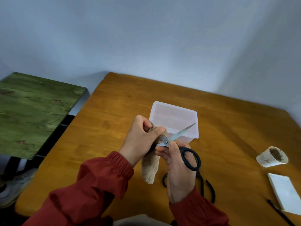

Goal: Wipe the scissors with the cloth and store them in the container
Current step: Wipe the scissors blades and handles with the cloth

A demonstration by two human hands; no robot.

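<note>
Above the orange wooden table [114, 111], my right hand [177, 168] grips the black-handled scissors [179, 135] near the pivot, blades spread for access. My left hand [140, 141] pinches the beige cloth [150, 167] round one blade, the clear plastic container [172, 115] just beyond.

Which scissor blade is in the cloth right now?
The blade pointing up-left: the left hand pinches the cloth around it. The other blade is bare, pointing up-right over the container, while the right hand holds the handles.
</note>
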